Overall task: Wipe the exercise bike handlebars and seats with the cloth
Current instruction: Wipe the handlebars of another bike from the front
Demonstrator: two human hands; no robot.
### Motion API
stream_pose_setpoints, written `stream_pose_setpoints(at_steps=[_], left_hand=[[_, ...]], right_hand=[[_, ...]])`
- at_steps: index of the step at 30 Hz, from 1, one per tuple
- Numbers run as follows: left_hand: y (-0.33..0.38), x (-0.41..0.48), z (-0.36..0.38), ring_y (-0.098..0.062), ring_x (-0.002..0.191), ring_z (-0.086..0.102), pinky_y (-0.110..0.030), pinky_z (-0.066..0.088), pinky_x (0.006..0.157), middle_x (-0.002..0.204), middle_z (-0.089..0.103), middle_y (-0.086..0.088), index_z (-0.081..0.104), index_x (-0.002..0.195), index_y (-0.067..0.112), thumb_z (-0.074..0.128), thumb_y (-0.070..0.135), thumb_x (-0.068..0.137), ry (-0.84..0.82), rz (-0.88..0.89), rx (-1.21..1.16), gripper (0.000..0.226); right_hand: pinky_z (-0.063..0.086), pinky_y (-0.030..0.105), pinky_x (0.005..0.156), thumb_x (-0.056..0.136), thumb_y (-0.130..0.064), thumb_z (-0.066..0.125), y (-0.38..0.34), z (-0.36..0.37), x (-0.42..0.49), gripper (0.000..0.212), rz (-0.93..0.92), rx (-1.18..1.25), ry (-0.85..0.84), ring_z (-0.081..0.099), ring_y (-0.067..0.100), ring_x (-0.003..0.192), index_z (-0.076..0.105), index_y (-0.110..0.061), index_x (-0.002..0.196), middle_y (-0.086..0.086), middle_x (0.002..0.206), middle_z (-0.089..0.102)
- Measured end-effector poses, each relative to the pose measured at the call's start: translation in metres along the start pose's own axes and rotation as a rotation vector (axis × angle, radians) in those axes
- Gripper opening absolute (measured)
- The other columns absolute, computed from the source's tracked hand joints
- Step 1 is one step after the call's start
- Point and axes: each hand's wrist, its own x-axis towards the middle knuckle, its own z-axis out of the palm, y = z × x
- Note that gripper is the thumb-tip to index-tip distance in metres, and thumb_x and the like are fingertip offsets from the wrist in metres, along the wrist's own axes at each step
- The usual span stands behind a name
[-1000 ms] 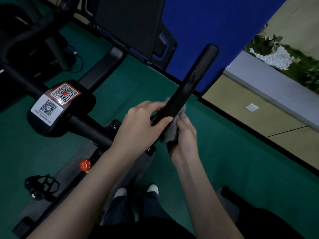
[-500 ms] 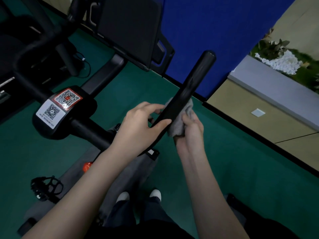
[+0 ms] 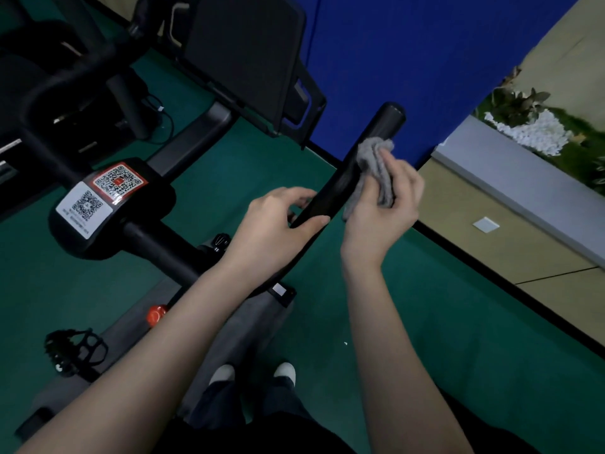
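A black handlebar (image 3: pixel 376 139) of the exercise bike slants up and away from me in the middle of the view. My left hand (image 3: pixel 275 231) grips its lower part, thumb and fingers curled round the bar. My right hand (image 3: pixel 383 214) holds a bunched grey cloth (image 3: pixel 373 168) against the right side of the bar, a little below its rounded tip. The bar's lower end is hidden under my left hand. The bike's centre block (image 3: pixel 108 204) carries two QR-code stickers.
A black screen panel (image 3: pixel 248 57) stands behind the bar. Another black bike frame (image 3: pixel 55 90) fills the upper left. A pedal (image 3: pixel 75 352) and a red knob (image 3: pixel 156 314) sit low on the left. A blue wall (image 3: pixel 425 60) and grey ledge (image 3: pixel 510 178) lie to the right.
My right hand has slid the cloth up the handlebar towards its tip and come round to the bar's right side. My left hand keeps its grip lower down.
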Motion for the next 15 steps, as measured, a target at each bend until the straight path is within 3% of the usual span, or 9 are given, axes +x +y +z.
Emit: stream_pose_setpoints(at_steps=[2, 5, 11, 15], left_hand=[[0.0, 0.0, 0.0, 0.003, 0.077, 0.048, 0.006, 0.03, 0.07, 0.1, 0.062, 0.013, 0.066, 0.115, 0.026, 0.07, 0.032, 0.083, 0.006, 0.0, -0.001, 0.033], [0.0, 0.001, 0.0, 0.014, 0.076, 0.048, 0.006, 0.03, 0.069, 0.099, 0.062, 0.012, 0.066, 0.114, 0.024, 0.07, 0.03, 0.083, 0.002, 0.008, -0.012, 0.032], [-0.003, 0.001, 0.002, 0.015, 0.077, 0.047, 0.005, 0.033, 0.068, 0.095, 0.058, 0.016, 0.066, 0.114, 0.026, 0.069, 0.035, 0.083, -0.003, -0.001, -0.036, 0.032], [-0.007, 0.001, 0.003, -0.004, 0.086, 0.054, -0.013, 0.042, 0.078, 0.102, 0.062, 0.012, 0.065, 0.116, 0.025, 0.069, 0.037, 0.083, -0.005, 0.009, -0.049, 0.035]], right_hand=[[0.048, 0.023, 0.086, 0.081, 0.01, 0.063, 0.002, 0.001, 0.0, 0.025, -0.078, -0.039, -0.038, 0.055, 0.019, 0.095, 0.07, 0.003, 0.104, 0.011, 0.1, 0.05], [0.048, 0.031, 0.083, 0.081, 0.011, 0.064, 0.006, -0.007, -0.01, 0.025, -0.3, -0.205, -0.178, 0.054, 0.033, 0.092, 0.071, 0.003, 0.103, 0.016, 0.096, 0.054], [0.043, 0.028, 0.082, 0.082, 0.004, 0.062, -0.002, -0.007, 0.042, 0.019, -0.571, -0.379, -0.237, 0.053, 0.037, 0.093, 0.073, 0.001, 0.098, 0.02, 0.095, 0.063], [0.042, 0.038, 0.081, 0.087, -0.002, 0.063, -0.005, -0.014, 0.054, 0.013, -0.838, -0.501, -0.534, 0.057, 0.035, 0.098, 0.073, 0.0, 0.093, 0.011, 0.094, 0.07]])
